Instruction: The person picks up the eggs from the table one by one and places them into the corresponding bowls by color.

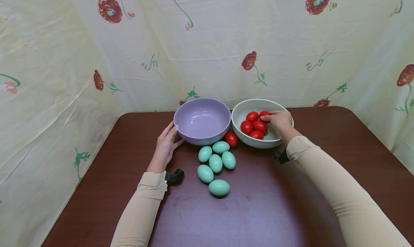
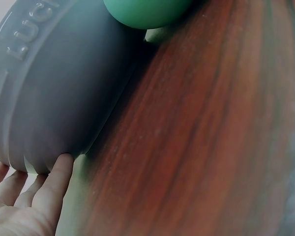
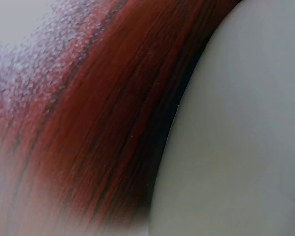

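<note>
A purple bowl [image 1: 202, 117] stands at the back of the table. My left hand [image 1: 165, 144] touches its left side with extended fingers; in the left wrist view the fingertips [image 2: 65, 160] rest against the bowl's outer wall. To the right is a pale green-white bowl [image 1: 258, 143] with several red eggs [image 1: 246, 127] in it. Reaching over its right rim, my right hand [image 1: 280, 122] pinches a red egg [image 1: 265, 116] among the others. The right wrist view shows only the pale bowl's outside [image 3: 236, 137] and the table, with that hand out of sight.
Several mint-green eggs [image 1: 215, 163] lie loose on the dark wooden table [image 1: 258, 211] in front of the purple bowl. One red egg [image 1: 231, 139] lies on the table between the two bowls. A flowered cloth [image 1: 207, 42] hangs behind the table.
</note>
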Available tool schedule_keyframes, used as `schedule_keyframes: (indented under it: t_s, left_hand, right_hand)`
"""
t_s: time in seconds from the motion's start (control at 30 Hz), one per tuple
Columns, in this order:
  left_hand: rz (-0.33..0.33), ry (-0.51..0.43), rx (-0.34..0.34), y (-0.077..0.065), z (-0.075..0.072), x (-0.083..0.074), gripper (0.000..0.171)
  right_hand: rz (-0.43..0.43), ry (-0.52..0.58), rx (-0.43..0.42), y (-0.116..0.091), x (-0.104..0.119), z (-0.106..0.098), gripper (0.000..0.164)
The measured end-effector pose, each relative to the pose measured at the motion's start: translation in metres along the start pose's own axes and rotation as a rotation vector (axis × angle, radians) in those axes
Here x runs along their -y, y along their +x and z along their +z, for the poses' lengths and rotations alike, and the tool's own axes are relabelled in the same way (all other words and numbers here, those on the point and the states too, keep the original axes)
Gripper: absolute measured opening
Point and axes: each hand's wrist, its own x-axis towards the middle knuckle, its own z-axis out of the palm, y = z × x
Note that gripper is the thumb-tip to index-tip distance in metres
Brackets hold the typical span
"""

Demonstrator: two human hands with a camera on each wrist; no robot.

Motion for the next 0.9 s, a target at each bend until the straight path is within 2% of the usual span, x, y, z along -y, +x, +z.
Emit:
schedule_keyframes:
  t_s: [0.33,0.5,0.63,0.73,0.9]
  left_hand:
    - [0.002,0.006,-0.004,-0.001,0.000,-0.002,0.058]
    - [0.001,0.005,-0.008,-0.002,0.000,-0.003,0.058]
    - [0.001,0.009,-0.010,-0.001,-0.001,-0.001,0.058]
    - [-0.007,0.006,-0.003,0.000,-0.001,0.001,0.059]
    - [-0.005,0.001,0.000,0.000,-0.001,0.001,0.058]
  right_hand:
    - [0.027,-0.009,0.005,0.004,0.001,0.003,0.051]
    - [0.010,-0.027,0.001,0.005,0.001,0.004,0.053]
    - [-0.048,0.002,-0.019,0.002,0.001,0.001,0.050]
    - [-0.105,0.091,-0.024,-0.006,0.004,-0.001,0.049]
    - [-0.206,0.187,0.045,-0.030,0.008,0.001,0.052]
